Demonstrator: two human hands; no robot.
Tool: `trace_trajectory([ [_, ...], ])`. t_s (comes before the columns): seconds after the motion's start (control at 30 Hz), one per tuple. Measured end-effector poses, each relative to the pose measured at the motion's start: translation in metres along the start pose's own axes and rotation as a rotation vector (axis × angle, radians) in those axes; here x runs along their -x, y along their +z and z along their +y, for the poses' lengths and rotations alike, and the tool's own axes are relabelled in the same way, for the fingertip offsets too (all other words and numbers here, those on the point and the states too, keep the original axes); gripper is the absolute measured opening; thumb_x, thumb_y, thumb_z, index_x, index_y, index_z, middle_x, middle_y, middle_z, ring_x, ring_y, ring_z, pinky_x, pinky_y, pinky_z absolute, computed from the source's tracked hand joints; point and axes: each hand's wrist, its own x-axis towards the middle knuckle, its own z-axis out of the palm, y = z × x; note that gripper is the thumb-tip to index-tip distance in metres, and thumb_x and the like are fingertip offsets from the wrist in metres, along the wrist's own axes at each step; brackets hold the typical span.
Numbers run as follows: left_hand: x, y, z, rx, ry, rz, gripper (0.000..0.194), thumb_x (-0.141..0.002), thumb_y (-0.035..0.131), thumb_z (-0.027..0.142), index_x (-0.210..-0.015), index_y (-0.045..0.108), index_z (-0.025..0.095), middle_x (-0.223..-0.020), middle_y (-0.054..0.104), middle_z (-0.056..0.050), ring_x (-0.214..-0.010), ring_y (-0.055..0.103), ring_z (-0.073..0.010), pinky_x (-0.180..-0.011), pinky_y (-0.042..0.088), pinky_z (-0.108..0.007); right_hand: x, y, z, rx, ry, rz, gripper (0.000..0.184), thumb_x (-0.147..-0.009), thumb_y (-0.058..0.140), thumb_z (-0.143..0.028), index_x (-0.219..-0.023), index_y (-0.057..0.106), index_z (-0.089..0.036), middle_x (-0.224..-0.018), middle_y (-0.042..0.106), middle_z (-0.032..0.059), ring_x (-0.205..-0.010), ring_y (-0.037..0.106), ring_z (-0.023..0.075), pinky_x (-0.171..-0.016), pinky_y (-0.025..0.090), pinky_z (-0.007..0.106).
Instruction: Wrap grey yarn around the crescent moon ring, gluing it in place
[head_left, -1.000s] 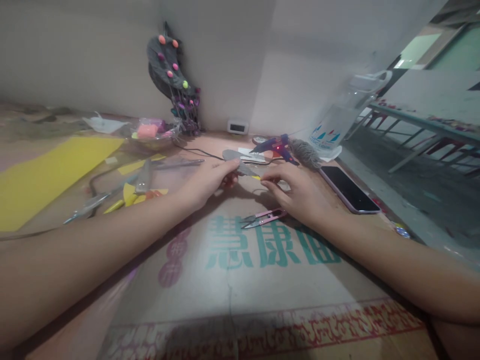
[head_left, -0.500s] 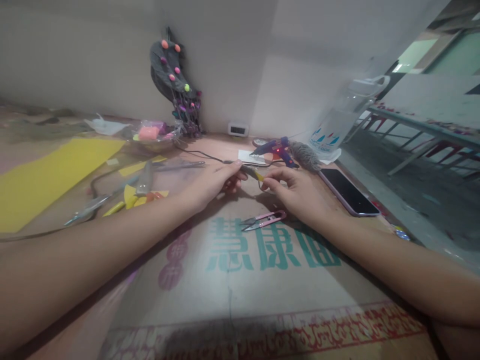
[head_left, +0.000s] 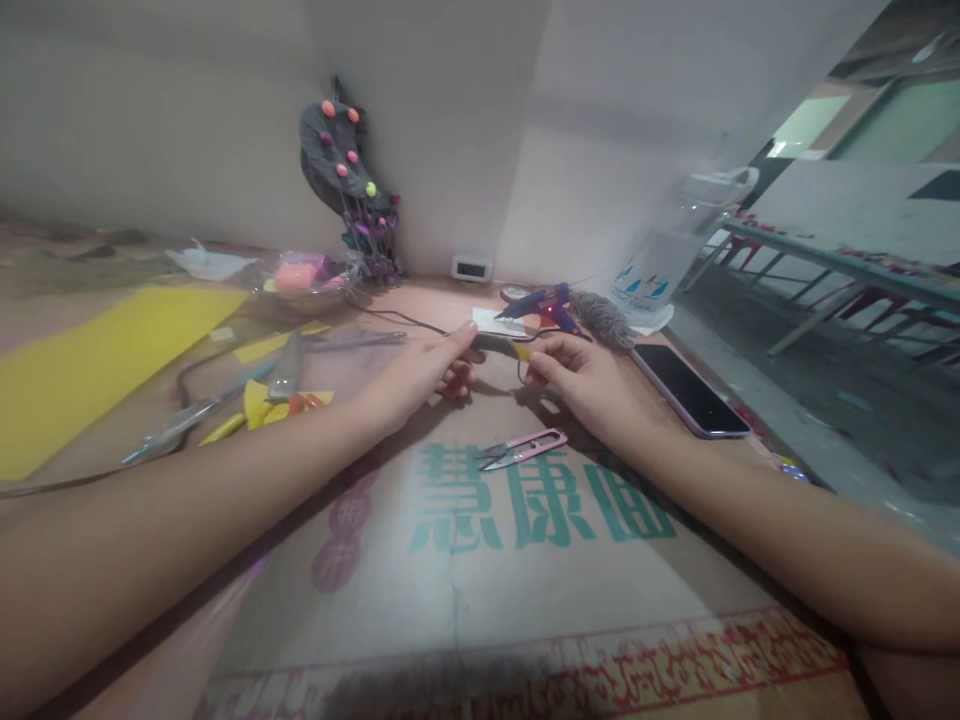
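Note:
A dark grey, slightly curved strip [head_left: 495,343] is stretched between my two hands above the board. My left hand [head_left: 439,370] pinches its left end between thumb and fingers. At the other end, my right hand [head_left: 559,362] has its thumb and fingertips closed on a small yellow piece [head_left: 520,351] joined to the strip. A thin dark loop hangs below that piece. Pink-handled thread snips [head_left: 525,450] lie nearer to me on the printed board [head_left: 465,590]. Just beyond my hands a blue glue gun [head_left: 541,302] with a lit red light rests beside grey yarn [head_left: 602,318].
On the left are a yellow sheet [head_left: 112,360], yellow and orange scraps [head_left: 259,403], tools and a bag of coloured balls [head_left: 300,278]. A grey crescent ornament [head_left: 330,150] leans on the wall. To the right are a phone [head_left: 690,388] and a water bottle [head_left: 651,250].
The strip between my hands now looks more level, and more of it shows. My left hand has shifted slightly left. The whole view has tilted a little.

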Motion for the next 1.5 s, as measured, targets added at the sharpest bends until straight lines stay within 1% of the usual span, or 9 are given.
trace_trajectory([
  [0.1, -0.002, -0.001, 0.000, -0.023, -0.033, 0.029, 0.041, -0.089, 0.061, 0.055, -0.078, 0.066, 0.016, -0.069, 0.065, -0.004, -0.054, 0.059, -0.0137, -0.053, 0.043, -0.026, 0.005, 0.000, -0.005, 0.227, -0.156, -0.024, 0.014, -0.088, 0.065, -0.025, -0.076, 0.066, -0.020, -0.075, 0.070, 0.0016, -0.070, 0.064, 0.0164, -0.069, 0.052, 0.030],
  [0.23, -0.002, -0.002, -0.001, -0.109, 0.015, 0.025, 0.032, -0.090, 0.057, 0.034, -0.064, 0.057, 0.016, -0.061, 0.058, -0.001, -0.053, 0.054, -0.0108, -0.053, 0.039, -0.024, 0.009, 0.001, -0.003, 0.354, -0.384, -0.089, 0.012, -0.090, 0.066, -0.029, -0.080, 0.068, -0.022, -0.082, 0.072, 0.0033, -0.077, 0.064, 0.0186, -0.075, 0.050, 0.033],
  [0.43, 0.002, -0.003, 0.000, -0.138, 0.144, -0.007, 0.024, -0.086, 0.056, 0.027, -0.065, 0.049, 0.019, -0.056, 0.049, 0.004, -0.050, 0.043, -0.0098, -0.049, 0.031, -0.023, 0.008, -0.003, -0.003, 0.435, -0.377, 0.013, 0.014, -0.089, 0.069, -0.028, -0.083, 0.058, -0.022, -0.080, 0.067, 0.0019, -0.072, 0.059, 0.0167, -0.069, 0.045, 0.030],
  [0.63, 0.001, -0.003, 0.002, -0.174, 0.174, 0.084, 0.026, -0.085, 0.054, 0.027, -0.061, 0.049, 0.019, -0.057, 0.051, 0.001, -0.053, 0.044, -0.0107, -0.051, 0.030, -0.025, 0.004, -0.006, 0.003, 0.494, -0.499, -0.066, 0.017, -0.094, 0.062, -0.029, -0.081, 0.064, -0.019, -0.077, 0.068, 0.0032, -0.071, 0.060, 0.0167, -0.068, 0.045, 0.030],
  [0.83, 0.002, -0.001, 0.002, -0.167, 0.232, 0.041, 0.009, -0.077, 0.056, 0.022, -0.069, 0.053, 0.018, -0.062, 0.051, 0.001, -0.062, 0.048, -0.0134, -0.059, 0.037, -0.026, 0.007, -0.003, 0.005, 0.542, -0.622, -0.105, 0.017, -0.098, 0.058, -0.026, -0.085, 0.065, -0.019, -0.080, 0.071, 0.0048, -0.075, 0.062, 0.0179, -0.070, 0.045, 0.031],
  [1.0, 0.004, 0.001, 0.002, -0.278, 0.317, 0.025, 0.028, -0.077, 0.071, 0.038, -0.094, 0.060, 0.019, -0.086, 0.064, -0.002, -0.080, 0.059, -0.0177, -0.073, 0.048, -0.029, 0.007, -0.002, 0.003, 0.674, -0.760, -0.122, 0.022, -0.100, 0.056, -0.028, -0.082, 0.066, -0.020, -0.071, 0.066, 0.0032, -0.069, 0.056, 0.0175, -0.067, 0.040, 0.031],
  [1.07, 0.002, -0.001, -0.001, -0.393, 0.372, 0.053, 0.027, -0.081, 0.068, 0.044, -0.089, 0.062, 0.019, -0.085, 0.066, -0.003, -0.083, 0.062, -0.0191, -0.079, 0.049, -0.030, 0.007, -0.001, 0.003, 0.695, -0.793, -0.126, 0.023, -0.100, 0.055, -0.028, -0.081, 0.065, -0.020, -0.071, 0.065, 0.0033, -0.069, 0.055, 0.0175, -0.067, 0.039, 0.031],
  [1.33, -0.007, -0.015, -0.009, -0.550, 0.412, 0.105, 0.043, -0.089, 0.055, 0.059, -0.070, 0.060, 0.020, -0.071, 0.065, -0.003, -0.074, 0.062, -0.0203, -0.075, 0.049, -0.031, 0.016, -0.007, -0.018, 0.820, -0.626, -0.145, 0.022, -0.093, 0.067, -0.040, -0.087, 0.064, -0.019, -0.080, 0.068, 0.0052, -0.071, 0.060, 0.0186, -0.066, 0.041, 0.031],
  [1.5, 0.000, -0.010, -0.001, -0.476, 0.438, 0.091, 0.039, -0.090, 0.056, 0.054, -0.070, 0.059, 0.021, -0.070, 0.064, -0.002, -0.072, 0.062, -0.0182, -0.072, 0.049, -0.029, 0.006, -0.002, -0.002, 0.726, -0.565, -0.167, 0.014, -0.095, 0.065, -0.033, -0.098, 0.068, -0.020, -0.097, 0.073, 0.0087, -0.092, 0.066, 0.0233, -0.082, 0.048, 0.035],
])
